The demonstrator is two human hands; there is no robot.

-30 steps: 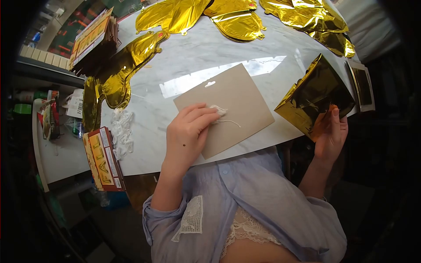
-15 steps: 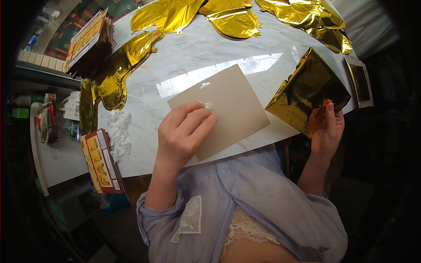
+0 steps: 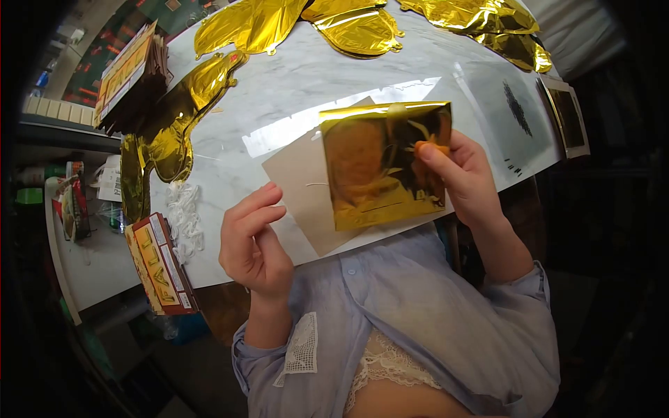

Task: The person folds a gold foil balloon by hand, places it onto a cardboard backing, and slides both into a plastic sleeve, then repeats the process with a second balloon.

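My right hand [image 3: 468, 180] grips a folded gold foil balloon [image 3: 390, 167] by its right edge, thumb on top. Something orange shows by the thumb tip. The foil hangs over a plain tan card [image 3: 300, 198] lying on the table, hiding much of it. A thin white string end [image 3: 317, 184] sticks out on the card at the foil's left side; the rest of it is out of sight. Left of the card, my left hand [image 3: 256, 240] is raised with fingers apart, nothing visible in it.
White strings [image 3: 185, 223] lie in a pile at left, near a stack of printed "FALL" cards [image 3: 159, 265]. Another card stack [image 3: 132, 80] stands farther back. Gold foil balloons [image 3: 355, 28] line the far edge. At right are a clear plastic bag [image 3: 512, 118] and a framed item [image 3: 568, 118].
My right hand has brought the folded foil balloon leftward over the card, uncovering the plastic bag. My left hand has let go of the white string and drawn back left.
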